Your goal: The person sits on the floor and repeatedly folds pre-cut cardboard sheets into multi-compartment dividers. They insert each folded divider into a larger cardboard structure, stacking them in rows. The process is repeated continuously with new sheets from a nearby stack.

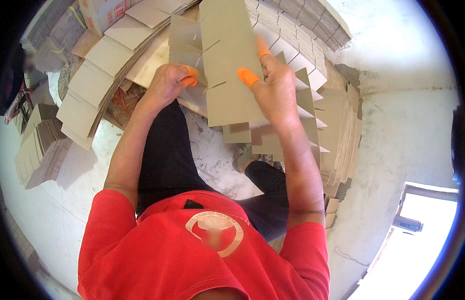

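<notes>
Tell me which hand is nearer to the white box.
Left. In the picture, the left hand is below and right of the white box; the right hand is farther right.

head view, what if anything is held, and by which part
The right hand holds a slotted cardboard strip by its right edge, partway along. What the left hand grips, if anything, cannot be told.

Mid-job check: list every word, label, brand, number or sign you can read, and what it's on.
Red T-shirt: lettering around the pale round chest emblem; wording not copied, centre blurred.
White carton, upper left: red printing, too small to read.
Grey cylindrical fitting by the bright opening: tiny mark, unreadable.
Slotted cardboard strip in the right hand: no print visible.
</notes>
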The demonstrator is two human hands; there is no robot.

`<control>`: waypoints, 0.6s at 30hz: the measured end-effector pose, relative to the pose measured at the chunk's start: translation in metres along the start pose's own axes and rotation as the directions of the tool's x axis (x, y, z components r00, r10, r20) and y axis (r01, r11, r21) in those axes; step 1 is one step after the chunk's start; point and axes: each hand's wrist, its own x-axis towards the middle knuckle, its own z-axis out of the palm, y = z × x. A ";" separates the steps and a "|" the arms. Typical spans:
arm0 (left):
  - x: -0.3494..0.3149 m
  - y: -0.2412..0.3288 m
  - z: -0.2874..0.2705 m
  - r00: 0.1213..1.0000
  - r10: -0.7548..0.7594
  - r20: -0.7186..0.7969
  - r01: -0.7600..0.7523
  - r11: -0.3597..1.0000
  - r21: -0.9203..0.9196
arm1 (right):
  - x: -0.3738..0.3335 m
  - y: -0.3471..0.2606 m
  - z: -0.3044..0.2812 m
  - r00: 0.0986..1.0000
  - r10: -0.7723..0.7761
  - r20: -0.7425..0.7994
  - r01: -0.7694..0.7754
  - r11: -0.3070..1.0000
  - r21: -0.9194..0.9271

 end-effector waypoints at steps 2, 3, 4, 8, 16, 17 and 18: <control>0.001 0.002 0.000 1.000 0.001 -0.004 -0.001 1.000 -0.011 | -0.001 -0.002 0.002 0.996 0.059 0.063 -0.059 0.998 -0.013; 0.001 0.003 0.001 1.000 0.002 -0.006 -0.002 1.000 -0.016 | 0.000 0.007 0.008 0.996 0.046 0.077 -0.046 0.999 0.005; 0.002 0.003 0.001 1.000 0.006 -0.007 -0.007 1.000 -0.021 | 0.003 0.009 0.011 0.995 0.030 0.092 -0.032 0.999 0.025; 0.003 -0.003 0.004 0.999 0.038 -0.020 -0.039 0.999 -0.029 | 0.015 0.006 0.011 0.988 0.010 0.155 -0.006 1.000 -0.029; 0.008 0.001 0.005 1.000 -0.016 -0.009 0.016 1.000 -0.005 | 0.017 0.017 0.050 0.981 -0.021 0.192 0.025 0.999 -0.021; 0.008 0.002 0.005 1.000 -0.018 -0.009 0.018 1.000 -0.003 | 0.016 0.016 0.053 0.980 -0.007 0.198 0.014 0.999 -0.036; 0.008 0.002 0.006 1.000 -0.020 -0.010 0.020 1.000 -0.002 | 0.015 0.015 0.054 0.979 0.008 0.204 0.003 0.999 -0.052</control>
